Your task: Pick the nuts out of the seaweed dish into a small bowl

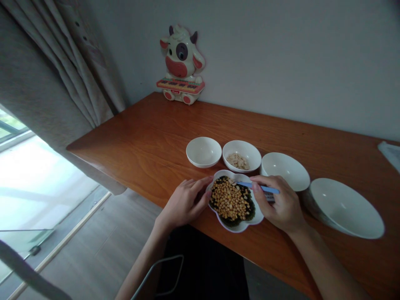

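Observation:
A white flower-shaped dish [258, 213] sits near the table's front edge. Yellow corn-like kernels [229, 202] fill its middle, over small dark green beans [233, 223]. My left hand [187, 200] grips the dish's left rim between thumb and fingers. Pinched in my right hand [279, 204] are slim blue tweezers [262, 188], reaching over the right side of the dish. Their tips are by a few pale flat seeds [233, 182] at the dish's far side; whether they hold one I cannot tell. Just behind, a white bowl [256, 152] contains similar pale seeds [238, 161].
Left of the seed bowl stands another white bowl [203, 152]. Two more white bowls, one behind my right hand [286, 168] and one farther right [346, 208], continue the row. A cow toy with a keyboard [180, 66] stands by the wall. A curtain [59, 75] hangs at left.

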The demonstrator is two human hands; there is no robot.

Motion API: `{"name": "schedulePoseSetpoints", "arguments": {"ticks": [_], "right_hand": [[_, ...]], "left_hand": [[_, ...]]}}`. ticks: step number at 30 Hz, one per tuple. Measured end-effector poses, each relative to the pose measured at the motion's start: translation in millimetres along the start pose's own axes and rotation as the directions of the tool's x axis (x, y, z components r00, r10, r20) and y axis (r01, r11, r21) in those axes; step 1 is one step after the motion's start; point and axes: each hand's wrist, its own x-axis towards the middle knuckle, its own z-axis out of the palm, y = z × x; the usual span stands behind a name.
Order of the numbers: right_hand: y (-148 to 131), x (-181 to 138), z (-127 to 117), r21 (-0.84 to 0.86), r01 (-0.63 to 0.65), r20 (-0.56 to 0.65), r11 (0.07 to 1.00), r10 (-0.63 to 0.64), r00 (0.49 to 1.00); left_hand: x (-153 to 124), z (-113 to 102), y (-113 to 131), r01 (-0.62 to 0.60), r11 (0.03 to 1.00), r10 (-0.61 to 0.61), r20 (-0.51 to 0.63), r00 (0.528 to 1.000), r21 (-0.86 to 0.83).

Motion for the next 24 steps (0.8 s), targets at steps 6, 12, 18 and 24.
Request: {"name": "schedulePoseSetpoints", "arguments": {"ticks": [6,12,18,24], "right_hand": [[0.7,-0.2,0.4,0.028,-0.014,0.015,1.0,0.014,1.0],[1.6,-0.6,1.7,0.03,0.005,0.026,1.0,-0.005,1.0],[-0.8,3.0,-0.9,0.031,0.019,0.03,0.999,-0.02,0.999],[-0.7,2.8,-1.5,0.046,0.022,0.019,0.999,-0.023,1.0]], "left_hand": [[-0.4,0.7,-0.7,0.001,1.0,-0.001,-0.016,1.0,0.002],[-0.6,0.6,-0.7,-0.002,1.0,0.002,-0.014,1.0,0.001],[0.2,1.6,-0.9,-0.003,1.0,0.003,-0.014,1.0,-0.002],[-0.1,2.0,-1.3,-0.009,1.0,0.009,-0.019,1.0,0.007]]}}
